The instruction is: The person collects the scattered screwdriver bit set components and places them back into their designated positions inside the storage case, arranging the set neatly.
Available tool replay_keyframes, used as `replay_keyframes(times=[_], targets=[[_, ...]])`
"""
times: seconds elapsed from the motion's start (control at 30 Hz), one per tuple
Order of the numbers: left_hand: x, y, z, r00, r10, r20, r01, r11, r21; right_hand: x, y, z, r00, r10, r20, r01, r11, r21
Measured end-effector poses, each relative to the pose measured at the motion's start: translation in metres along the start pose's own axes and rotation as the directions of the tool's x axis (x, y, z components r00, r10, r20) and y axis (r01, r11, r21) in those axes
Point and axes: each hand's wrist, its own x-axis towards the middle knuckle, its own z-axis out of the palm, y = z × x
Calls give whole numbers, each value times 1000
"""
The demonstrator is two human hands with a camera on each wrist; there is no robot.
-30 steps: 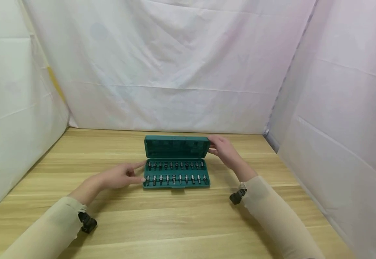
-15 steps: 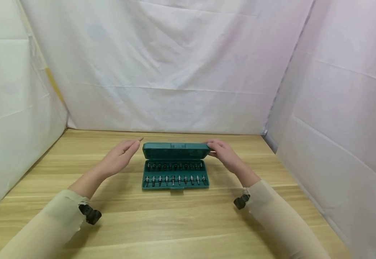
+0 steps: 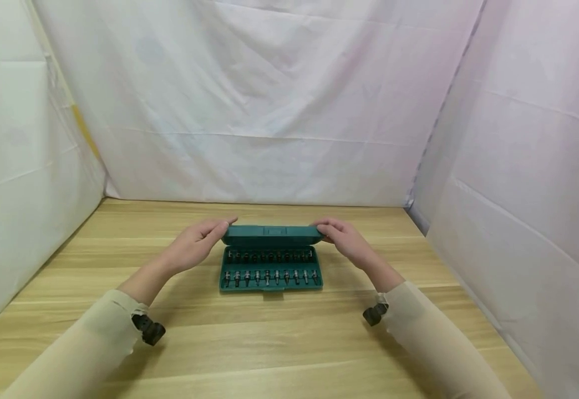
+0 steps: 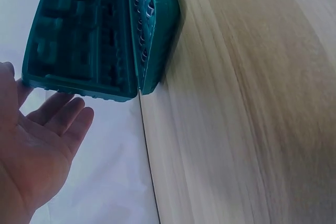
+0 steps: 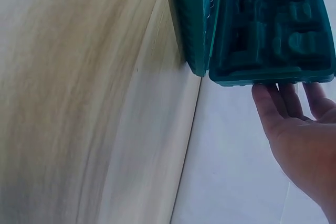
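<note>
A green plastic bit socket case (image 3: 272,287) lies on the table with its lid (image 3: 272,235) partly raised, tilted toward the front. Two rows of metal bit sockets (image 3: 267,277) fill its base; the back row is shaded by the lid. My left hand (image 3: 193,244) touches the lid's left corner, thumb in front, fingers extended and relaxed along its side in the left wrist view. At the opposite corner, my right hand (image 3: 346,239) holds the lid between thumb and fingers. The right wrist view shows those fingers (image 5: 266,108) against the lid's edge; its thumb is hidden there.
The wood-grained table (image 3: 269,349) runs back to a white sheet (image 3: 259,111). More white sheeting (image 3: 529,194) closes in both sides. A small black wrist camera (image 3: 151,330) sits at the left cuff, another wrist camera (image 3: 374,315) at the right.
The lid has tipped forward and down from near upright, with my right hand on it. My left hand has moved from the base's left edge up to the lid's left corner.
</note>
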Motion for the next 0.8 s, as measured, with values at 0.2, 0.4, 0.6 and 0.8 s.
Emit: replay_keyframes(times=[0.2, 0.4, 0.6, 0.8], targets=[[-5, 0, 1, 1000, 0, -2, 0, 1000, 20, -4, -2, 2, 999, -15, 40, 21, 986, -167], [-5, 4, 2, 999, 34, 24, -35, 999, 20, -6, -11, 4, 992, -52, 117, 86, 948, -308], [-4, 6, 7, 995, 57, 76, -59, 998, 30, -10, -19, 8, 981, -45, 189, 117, 914, -387], [-2, 8, 14, 988, 47, 148, -68, 988, 142, -14, -20, 13, 967, -20, 253, 130, 895, -426]])
